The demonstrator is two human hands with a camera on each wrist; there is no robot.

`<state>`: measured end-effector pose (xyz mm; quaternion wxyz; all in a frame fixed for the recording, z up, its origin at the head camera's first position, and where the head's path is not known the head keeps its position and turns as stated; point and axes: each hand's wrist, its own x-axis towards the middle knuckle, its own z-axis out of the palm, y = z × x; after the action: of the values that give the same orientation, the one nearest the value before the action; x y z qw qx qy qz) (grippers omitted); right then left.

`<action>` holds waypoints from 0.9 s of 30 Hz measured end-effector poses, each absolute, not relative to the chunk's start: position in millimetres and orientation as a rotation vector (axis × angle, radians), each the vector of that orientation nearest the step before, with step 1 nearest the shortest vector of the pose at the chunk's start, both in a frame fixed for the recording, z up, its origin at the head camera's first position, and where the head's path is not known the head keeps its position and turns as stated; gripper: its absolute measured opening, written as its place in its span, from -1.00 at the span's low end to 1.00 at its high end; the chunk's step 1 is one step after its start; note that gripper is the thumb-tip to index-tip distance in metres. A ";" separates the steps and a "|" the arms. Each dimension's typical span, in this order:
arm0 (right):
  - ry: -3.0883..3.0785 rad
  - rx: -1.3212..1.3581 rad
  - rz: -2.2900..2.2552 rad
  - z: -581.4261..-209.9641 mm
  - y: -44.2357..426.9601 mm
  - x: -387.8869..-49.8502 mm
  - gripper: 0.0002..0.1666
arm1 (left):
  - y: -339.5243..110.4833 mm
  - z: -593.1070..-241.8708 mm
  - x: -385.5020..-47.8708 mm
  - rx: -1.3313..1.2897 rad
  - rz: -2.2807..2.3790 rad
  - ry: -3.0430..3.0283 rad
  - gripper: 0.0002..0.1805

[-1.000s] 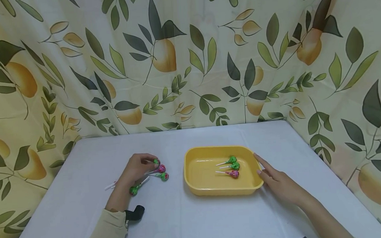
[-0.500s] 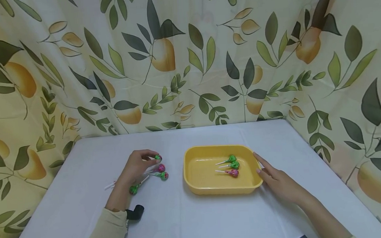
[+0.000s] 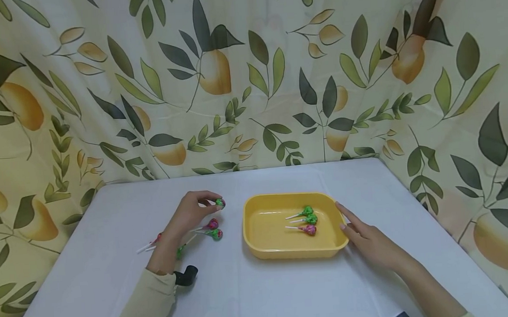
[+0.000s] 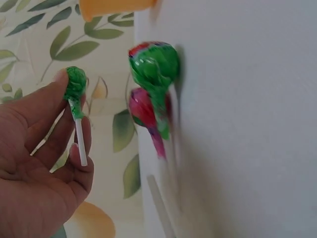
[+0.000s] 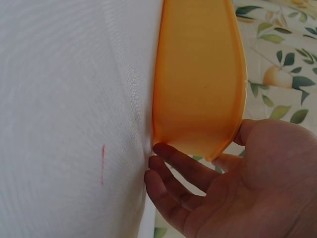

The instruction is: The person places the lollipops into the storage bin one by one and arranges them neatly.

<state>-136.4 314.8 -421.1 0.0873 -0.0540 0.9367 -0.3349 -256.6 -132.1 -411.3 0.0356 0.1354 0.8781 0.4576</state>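
My left hand (image 3: 191, 211) pinches a green-wrapped lollipop (image 3: 220, 202) between thumb and fingers, above the table. In the left wrist view its white stick (image 4: 80, 141) points down toward the curled lower fingers. Below the hand lie a pink lollipop (image 3: 212, 224) and a green and red one (image 3: 216, 234). Another green lollipop (image 3: 180, 251) is partly hidden by my wrist. My right hand (image 3: 370, 243) rests against the right end of a yellow tray (image 3: 268, 255), its extended fingers touching the rim and outer wall. Inside the tray lie two green lollipops (image 3: 307, 210) and a pink one (image 3: 309, 230).
Left of my left wrist, white sticks (image 3: 145, 248) and a bit of red wrapper show. A white cloth (image 3: 262, 293) covers the table. Behind it hangs a curtain (image 3: 272, 104) printed with leaves and fruit.
My left hand has lifted the green lollipop away from the others and moved up and right with it. The right hand stays at the tray, which has not moved.
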 end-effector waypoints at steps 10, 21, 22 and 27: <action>2.802 -0.165 -1.006 -422.4 315.1 -135.3 -0.23 | -107.7 -392.7 -258.0 0.505 1.360 2.704 -0.78; 2.790 -0.160 -0.999 -422.5 315.4 -135.9 -0.23 | -80.0 -384.3 -258.7 0.621 1.378 2.676 -0.76; 2.785 -0.159 -1.004 -422.5 315.2 -135.6 -0.23 | -77.1 -383.7 -258.3 0.632 1.373 2.676 -0.76; 2.779 -0.155 -1.014 -422.1 314.8 -134.1 -0.22 | -62.6 -381.3 -256.5 0.653 1.369 2.662 -0.76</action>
<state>-134.1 314.8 -422.1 0.0895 -0.0520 0.9344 -0.3409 -256.5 -62.6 -381.3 0.0389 0.2129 0.8683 0.4464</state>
